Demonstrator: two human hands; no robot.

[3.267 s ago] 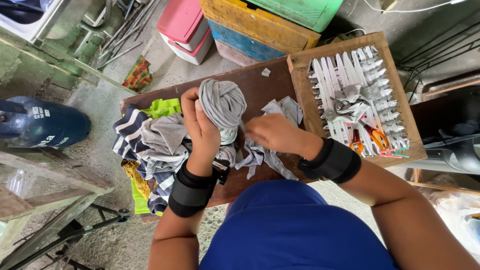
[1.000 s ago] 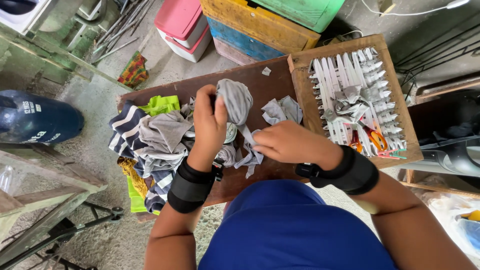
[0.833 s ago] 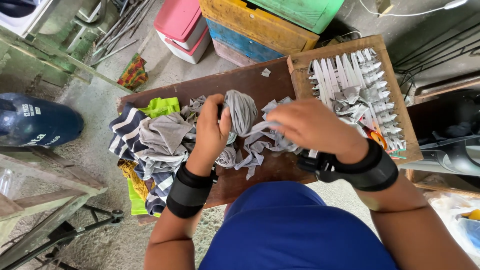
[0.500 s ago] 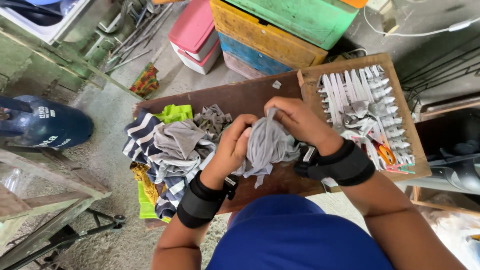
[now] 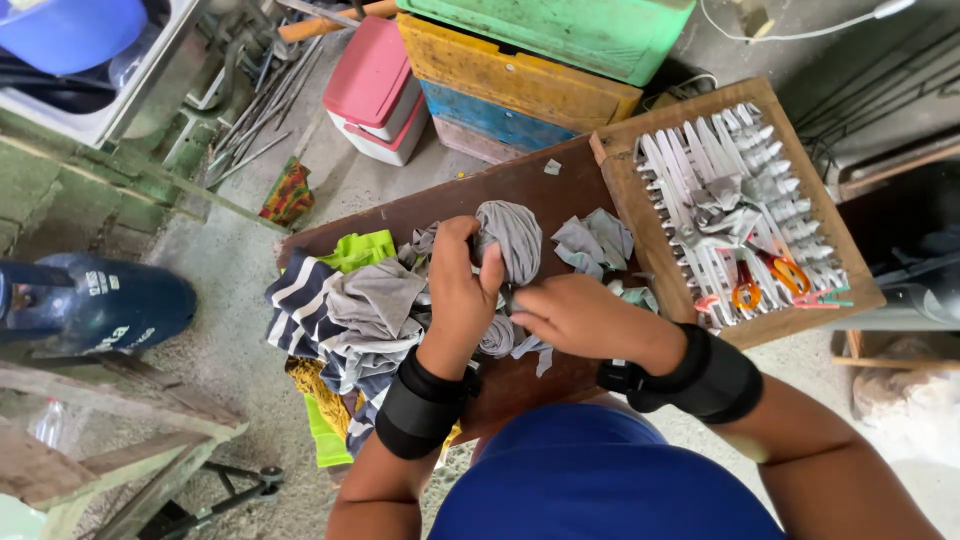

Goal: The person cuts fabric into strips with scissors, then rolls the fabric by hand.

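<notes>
My left hand [image 5: 461, 292] grips a ball of wound grey fabric strip [image 5: 513, 238] above the brown wooden board [image 5: 500, 185]. My right hand [image 5: 572, 315] is closed just below the ball, pinching the loose end of the grey strip that trails from it. Both wrists wear black bands. More grey strip scraps [image 5: 596, 240] lie on the board to the right of the ball. A small second grey roll [image 5: 495, 337] sits under my hands, partly hidden.
A heap of striped, grey and lime-green clothes [image 5: 345, 310] lies at the board's left. A wooden peg frame [image 5: 735, 200] with white strips and orange-handled scissors [image 5: 765, 285] stands at right. Coloured crates [image 5: 520, 70], a pink box [image 5: 375, 90] and a blue gas cylinder [image 5: 95, 300] stand around.
My right hand swept the strip up over the ball and has come back down below it. The ball in my left hand has stayed above the board.
</notes>
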